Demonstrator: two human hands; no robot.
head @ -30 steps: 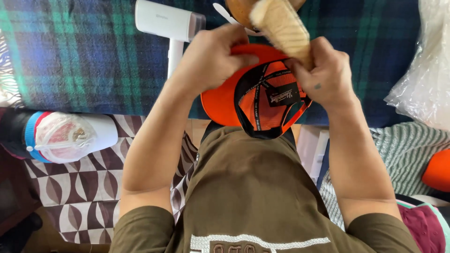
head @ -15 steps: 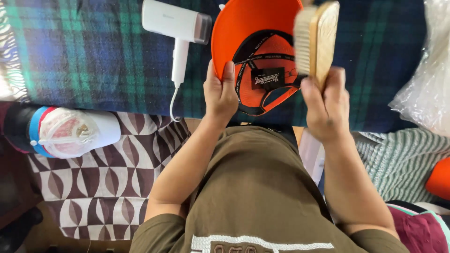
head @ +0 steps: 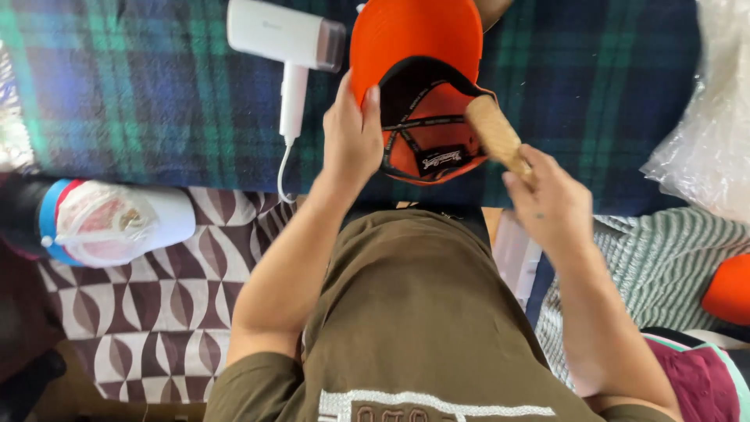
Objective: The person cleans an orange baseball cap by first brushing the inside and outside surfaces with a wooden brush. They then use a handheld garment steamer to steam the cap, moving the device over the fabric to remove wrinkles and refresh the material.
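Orange fabric baseball cap (head: 418,47) with black inner seam tape is the main thing here, held upside down over a dark green and blue plaid blanket (head: 148,101), so you're looking straight into the inside of it. The left hand (head: 351,137) has it by the edge where the brim meets the crown, fingers curled and pinched on the rim with the thumb on the near side. The right hand (head: 547,207) is wrapped around the handle end of a pale wooden brush (head: 494,137), fingers closed on it, and the far end of the brush is poking into the cap's opening, touching the inner band on the right side. Can't tell which way the bristles face, it's a bit blurry.

Just left of the cap there's a white handheld appliance with a straight handle (head: 289,47) lying flat on the blanket, looks like a steamer or dryer, its thin cord (head: 281,176) trailing off toward the blanket's near edge. Lower left is a white jar-shaped container wrapped in clear plastic with a blue and red band (head: 109,223), on its side on a brown and white patterned cloth (head: 164,312). Crinkly clear plastic bag (head: 703,133) at the right edge, striped green and white fabric (head: 664,266) below it, and another orange thing (head: 730,289) peeking in at the far right. Person's wearing an olive green shirt (head: 406,312).
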